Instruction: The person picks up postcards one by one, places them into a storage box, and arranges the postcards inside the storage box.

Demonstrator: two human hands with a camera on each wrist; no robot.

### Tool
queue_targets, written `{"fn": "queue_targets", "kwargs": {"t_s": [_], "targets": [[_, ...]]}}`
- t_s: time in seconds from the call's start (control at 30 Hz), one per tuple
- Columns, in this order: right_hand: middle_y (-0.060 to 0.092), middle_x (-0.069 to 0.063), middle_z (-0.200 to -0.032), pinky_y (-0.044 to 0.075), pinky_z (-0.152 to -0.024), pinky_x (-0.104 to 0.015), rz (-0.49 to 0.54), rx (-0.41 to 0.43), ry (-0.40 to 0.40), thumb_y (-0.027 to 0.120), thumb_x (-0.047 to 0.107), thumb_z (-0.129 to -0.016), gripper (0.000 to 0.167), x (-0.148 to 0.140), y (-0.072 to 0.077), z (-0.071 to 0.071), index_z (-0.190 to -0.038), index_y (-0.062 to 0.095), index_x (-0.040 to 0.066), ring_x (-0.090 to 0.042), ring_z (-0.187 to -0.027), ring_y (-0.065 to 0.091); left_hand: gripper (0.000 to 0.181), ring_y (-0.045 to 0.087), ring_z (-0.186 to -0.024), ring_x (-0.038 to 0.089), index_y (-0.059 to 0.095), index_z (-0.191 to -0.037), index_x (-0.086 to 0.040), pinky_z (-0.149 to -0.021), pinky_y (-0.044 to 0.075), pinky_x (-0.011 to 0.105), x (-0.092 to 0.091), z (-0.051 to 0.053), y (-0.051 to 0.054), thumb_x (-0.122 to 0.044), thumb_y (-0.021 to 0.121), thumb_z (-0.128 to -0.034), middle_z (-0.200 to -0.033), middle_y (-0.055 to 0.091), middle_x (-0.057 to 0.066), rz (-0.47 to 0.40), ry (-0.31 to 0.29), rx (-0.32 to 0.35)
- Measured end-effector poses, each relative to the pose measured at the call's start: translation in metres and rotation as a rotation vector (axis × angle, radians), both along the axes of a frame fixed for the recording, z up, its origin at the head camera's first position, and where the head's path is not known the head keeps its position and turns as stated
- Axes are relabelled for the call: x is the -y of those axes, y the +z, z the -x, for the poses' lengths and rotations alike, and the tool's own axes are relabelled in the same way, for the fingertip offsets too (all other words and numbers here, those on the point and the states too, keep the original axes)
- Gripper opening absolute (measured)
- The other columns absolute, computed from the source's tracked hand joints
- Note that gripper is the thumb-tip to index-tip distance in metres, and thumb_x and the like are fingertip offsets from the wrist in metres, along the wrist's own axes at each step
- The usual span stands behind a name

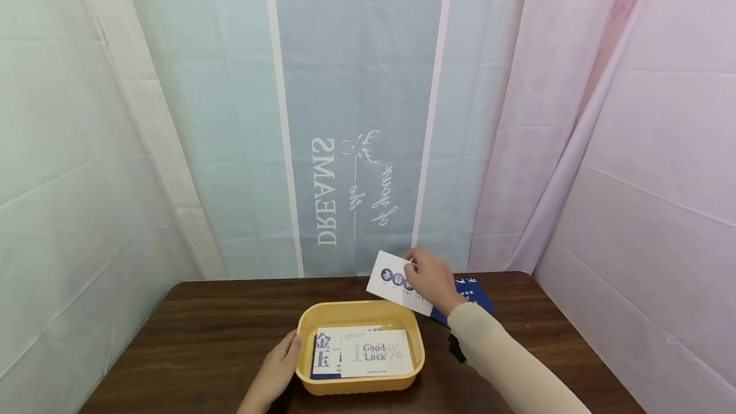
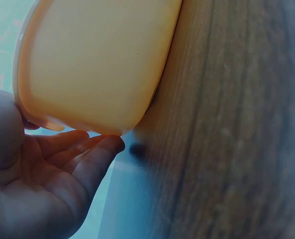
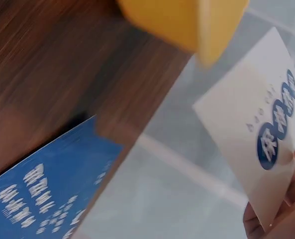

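My left hand (image 1: pixel 278 368) grips the left end of a yellow plastic basket (image 1: pixel 361 387), its thumb at the rim; in the left wrist view the fingers (image 2: pixel 95 154) touch the basket's outer wall (image 2: pixel 97 59). Several cards lie inside, a white "Good Luck" card (image 1: pixel 376 353) on top. Above the table, near the basket's back right corner, my right hand (image 1: pixel 431 276) pinches a white card (image 1: pixel 391 281) with dark blue circles, also plain in the right wrist view (image 3: pixel 256 119). A blue card (image 1: pixel 474 292) with white print lies on the table behind that hand.
The dark wooden table (image 1: pixel 218 331) ends at its back edge against a hanging printed curtain (image 1: pixel 356 82). Pale cloth hangs at the left and right sides. A black band or object (image 1: pixel 456 347) shows beneath the right wrist.
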State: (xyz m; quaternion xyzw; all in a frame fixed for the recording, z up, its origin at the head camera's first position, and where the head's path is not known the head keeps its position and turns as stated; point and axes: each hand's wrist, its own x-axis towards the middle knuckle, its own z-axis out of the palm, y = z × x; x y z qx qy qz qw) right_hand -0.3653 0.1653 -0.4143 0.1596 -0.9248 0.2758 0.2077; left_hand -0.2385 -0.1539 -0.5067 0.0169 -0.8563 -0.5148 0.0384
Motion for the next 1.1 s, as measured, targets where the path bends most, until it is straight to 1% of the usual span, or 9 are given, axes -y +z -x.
{"fn": "queue_targets", "kwargs": {"t_s": [0.13, 0.27, 0.43, 0.5, 0.6, 0.77, 0.87, 0.93, 1.1], "targets": [[0.064, 0.007, -0.08, 0.044, -0.052, -0.026, -0.033, 0.056, 0.079, 0.058, 0.016, -0.094, 0.016, 0.019, 0.005, -0.01, -0.103, 0.071, 0.013, -0.008, -0.06, 0.053, 0.058, 0.048, -0.129, 0.048, 0.048, -0.142, 0.008, -0.104, 0.038, 0.065, 0.001, 0.0, -0.001, -0.039, 0.039, -0.1096, -0.138, 0.053, 0.03, 0.004, 0.003, -0.016], [0.066, 0.005, -0.083, 0.047, -0.055, -0.028, -0.109, 0.096, 0.175, 0.059, 0.015, -0.093, 0.015, 0.036, 0.008, -0.02, -0.102, 0.07, 0.012, -0.008, -0.063, 0.055, 0.057, 0.048, -0.129, 0.047, 0.048, -0.143, 0.008, -0.104, 0.038, 0.065, 0.001, -0.001, 0.0, -0.038, 0.039, -0.1098, -0.138, 0.053, 0.03, -0.002, 0.002, -0.007], [0.068, 0.006, -0.089, 0.052, -0.065, -0.033, -0.204, 0.206, 0.27, 0.06, 0.016, -0.094, 0.015, 0.055, 0.01, -0.028, -0.104, 0.071, 0.015, -0.009, -0.071, 0.058, 0.06, 0.047, -0.129, 0.049, 0.047, -0.143, 0.008, -0.103, 0.039, 0.065, 0.001, 0.0, 0.001, -0.04, 0.037, -0.1097, -0.139, 0.052, 0.031, -0.006, -0.004, 0.017], [0.068, 0.007, -0.091, 0.053, -0.07, -0.034, -0.236, 0.262, 0.284, 0.061, 0.017, -0.094, 0.015, 0.062, 0.009, -0.03, -0.105, 0.072, 0.017, -0.008, -0.074, 0.058, 0.06, 0.048, -0.129, 0.049, 0.047, -0.143, 0.008, -0.102, 0.039, 0.065, 0.0, 0.0, 0.001, -0.041, 0.037, -0.1096, -0.139, 0.052, 0.031, -0.002, -0.005, 0.019], [0.067, 0.009, -0.091, 0.053, -0.071, -0.033, -0.269, 0.324, 0.304, 0.062, 0.016, -0.094, 0.015, 0.07, 0.007, -0.032, -0.105, 0.072, 0.019, -0.006, -0.073, 0.058, 0.06, 0.048, -0.129, 0.048, 0.047, -0.143, 0.008, -0.103, 0.038, 0.066, 0.0, 0.001, 0.001, -0.041, 0.037, -0.1096, -0.14, 0.052, 0.031, 0.0, 0.002, 0.023], [0.066, 0.009, -0.088, 0.048, -0.064, -0.028, -0.279, 0.412, 0.378, 0.061, 0.012, -0.095, 0.018, 0.081, 0.006, -0.037, -0.108, 0.071, 0.017, -0.006, -0.067, 0.056, 0.059, 0.049, -0.129, 0.047, 0.047, -0.143, 0.009, -0.104, 0.038, 0.064, 0.001, -0.001, -0.001, -0.04, 0.038, -0.1096, -0.139, 0.053, 0.03, -0.004, -0.001, -0.001], [0.066, 0.008, -0.09, 0.048, -0.063, -0.028, -0.302, 0.46, 0.407, 0.061, 0.01, -0.095, 0.02, 0.086, 0.005, -0.038, -0.111, 0.071, 0.016, -0.007, -0.068, 0.056, 0.059, 0.05, -0.128, 0.047, 0.048, -0.142, 0.009, -0.104, 0.039, 0.064, 0.001, -0.002, -0.001, -0.039, 0.039, -0.1096, -0.137, 0.054, 0.03, -0.001, -0.008, -0.018], [0.065, 0.008, -0.091, 0.049, -0.064, -0.027, -0.325, 0.489, 0.409, 0.062, 0.01, -0.094, 0.019, 0.09, 0.001, -0.037, -0.109, 0.072, 0.017, -0.007, -0.071, 0.057, 0.059, 0.05, -0.127, 0.047, 0.048, -0.142, 0.009, -0.103, 0.039, 0.064, 0.002, -0.001, 0.0, -0.04, 0.039, -0.1095, -0.136, 0.055, 0.03, 0.002, -0.015, -0.022], [0.065, 0.007, -0.095, 0.053, -0.073, -0.03, -0.362, 0.551, 0.382, 0.066, 0.006, -0.091, 0.018, 0.099, -0.008, -0.034, -0.098, 0.071, 0.022, -0.008, -0.079, 0.059, 0.058, 0.049, -0.128, 0.047, 0.049, -0.142, 0.008, -0.103, 0.039, 0.065, 0.002, 0.0, 0.001, -0.04, 0.039, -0.1095, -0.137, 0.055, 0.029, -0.001, -0.022, -0.016]]}}
